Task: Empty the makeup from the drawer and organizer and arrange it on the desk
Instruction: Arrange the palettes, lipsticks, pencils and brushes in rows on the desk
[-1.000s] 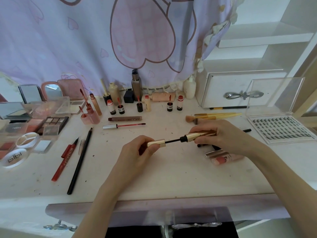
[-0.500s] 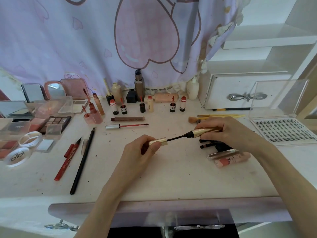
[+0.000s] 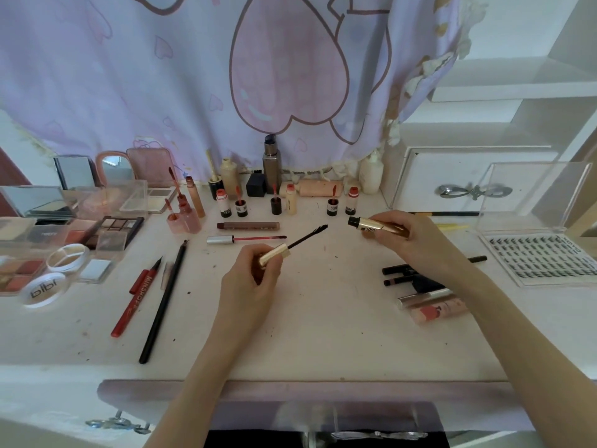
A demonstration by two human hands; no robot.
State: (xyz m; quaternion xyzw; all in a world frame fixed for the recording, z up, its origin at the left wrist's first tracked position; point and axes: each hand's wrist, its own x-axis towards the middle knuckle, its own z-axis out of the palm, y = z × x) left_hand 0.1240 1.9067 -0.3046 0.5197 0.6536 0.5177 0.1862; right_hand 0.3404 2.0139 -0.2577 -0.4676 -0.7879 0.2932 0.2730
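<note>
Head view. The left hand (image 3: 250,282) is gripping the gold cap of a mascara wand (image 3: 292,242), fingers curled round the cap, with the black stem and brush pointing up and to the right over the bench (image 3: 323,334). The right hand (image 3: 408,239) is holding the gold mascara tube (image 3: 376,226) with curled fingers, the tube's black open neck facing left toward the brush. Wand and tube are fully apart, with a clear gap between the brush tip and the neck; both are being held above the bench surface, near its middle.

To the left of the wand, a silver-capped lip applicator (image 3: 245,238) is lying flat, and just behind it a brown lip gloss tube (image 3: 248,225) is lying parallel. Further left, a long black pencil (image 3: 164,300) and a red liner pen (image 3: 135,297) are lying side by side, diagonally. Open eyeshadow palettes (image 3: 113,229) and a round clear lid (image 3: 43,289) are sitting at the far left edge.

Along the rear of the bench, small lip tint bottles (image 3: 241,206) are standing upright in a row, with a tall grey bottle (image 3: 272,166) behind them. Beneath the right forearm, several black pencils (image 3: 399,270) and a pink tube (image 3: 436,311) are lying flat. At the far right, an open clear lash case (image 3: 542,260) is resting in front of a white drawer unit (image 3: 452,179).
</note>
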